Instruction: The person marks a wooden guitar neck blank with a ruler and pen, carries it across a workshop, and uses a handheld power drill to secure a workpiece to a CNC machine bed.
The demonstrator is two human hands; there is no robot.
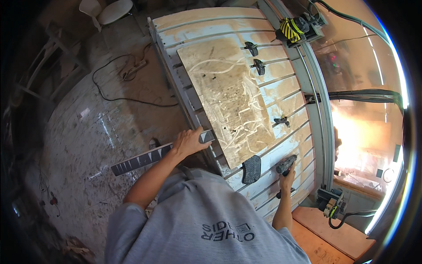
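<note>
My left hand (188, 141) is closed around a long, narrow dark strip (140, 163) with white bars and triangles along its face. The strip sticks out past the left edge of the machine bed, and its far end comes close to the bed's rim. In my right hand (288, 179) is a cordless drill (285, 165), at the near right part of the slotted bed (293, 103). A worn plywood sheet (220, 94) with carved lines and dark holes lies on the bed. Between the sheet and the drill rests a dark keyboard (251, 169).
Black clamps (258, 67) sit on the bed, with another clamp (281, 121) nearer. A rail (313, 79) runs down the right side, carrying a striped machine head (292, 30). A cable (102, 90) trails over the dusty floor. Far left stands a white chair (115, 12).
</note>
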